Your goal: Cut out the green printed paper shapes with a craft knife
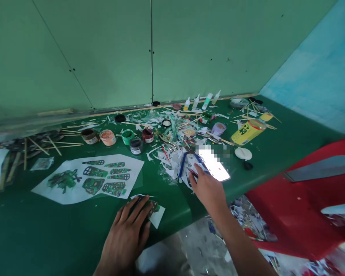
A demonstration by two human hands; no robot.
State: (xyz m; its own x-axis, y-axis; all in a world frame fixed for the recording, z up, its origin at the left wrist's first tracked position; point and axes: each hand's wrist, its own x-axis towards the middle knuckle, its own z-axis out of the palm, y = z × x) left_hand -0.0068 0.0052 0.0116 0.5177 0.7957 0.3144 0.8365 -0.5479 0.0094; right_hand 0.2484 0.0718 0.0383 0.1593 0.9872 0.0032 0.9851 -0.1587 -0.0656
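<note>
My left hand (128, 226) lies with fingers stretched out over a small piece of painted paper (157, 216), holding it against the green tabletop. Green and brown paint shows on the part beyond my fingers. My right hand (208, 188) reaches over paper scraps beside a lit phone (214, 163). A thin dark reddish thing (193, 172) shows between its thumb and fingers; its kind is unclear. Blue-handled pliers (184, 163) lie just past the fingertips. Left of them is a white sheet (74, 191) with several green-and-brown painted shapes.
Open paint jars (127, 136) stand behind the sheet. Wooden sticks (53, 145), scraps and glue bottles (186, 103) line the wall. A yellow can (248, 131) lies on its side at right. Beyond the table edge are a red chair (299, 207) and litter on the floor.
</note>
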